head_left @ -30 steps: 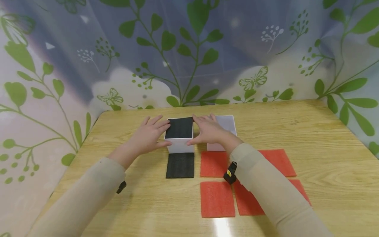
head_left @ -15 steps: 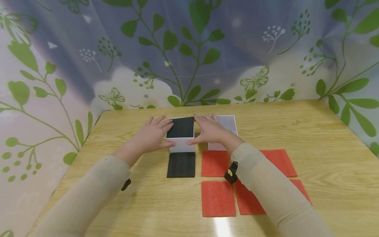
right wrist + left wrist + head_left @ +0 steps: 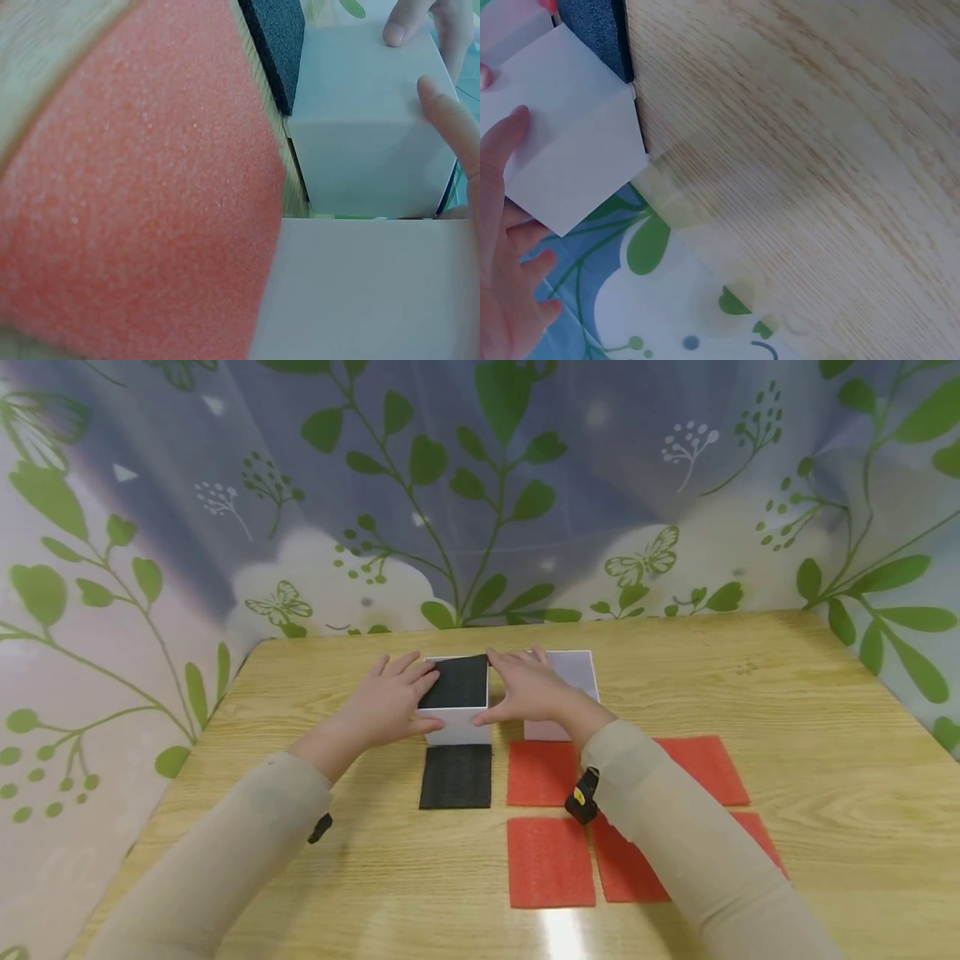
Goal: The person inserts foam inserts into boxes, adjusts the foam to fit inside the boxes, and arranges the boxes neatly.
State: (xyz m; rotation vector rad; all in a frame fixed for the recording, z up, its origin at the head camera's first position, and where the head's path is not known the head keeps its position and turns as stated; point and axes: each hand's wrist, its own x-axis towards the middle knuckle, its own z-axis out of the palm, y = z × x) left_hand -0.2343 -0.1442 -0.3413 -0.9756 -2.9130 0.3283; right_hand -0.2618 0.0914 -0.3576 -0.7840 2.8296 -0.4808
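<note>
Both hands are on the white box (image 3: 455,714) at the far middle of the wooden table (image 3: 787,710) — one either side. The left hand (image 3: 384,706) cups the box's left wall, thumb pressed on the near front face, fingers laid over the top rim at the edge of the black foam pad (image 3: 455,682) that fills the box's open top; the fingers are only gently bent, holding the wall rather than wrapped round anything. The right hand (image 3: 528,689) mirrors it on the right wall, thumb on the near front corner, fingertips reaching the far rim. In the left wrist view the thumb lies flat against the box's white side, and the box stands on the table right at the edge of the leaf-printed backdrop (image 3: 480,485). Just behind the right hand lies a flat white lid (image 3: 573,672), touching or nearly touching the box's right side — which of the two, I cannot tell. Directly in front of the box sits a second black foam pad (image 3: 456,777), flat on the table. To its right, four red foam pads (image 3: 550,862) lie in a two-by-two block, the right forearm crossing over them. The right wrist view shows one red pad up close, its corner beside the white lid.
</note>
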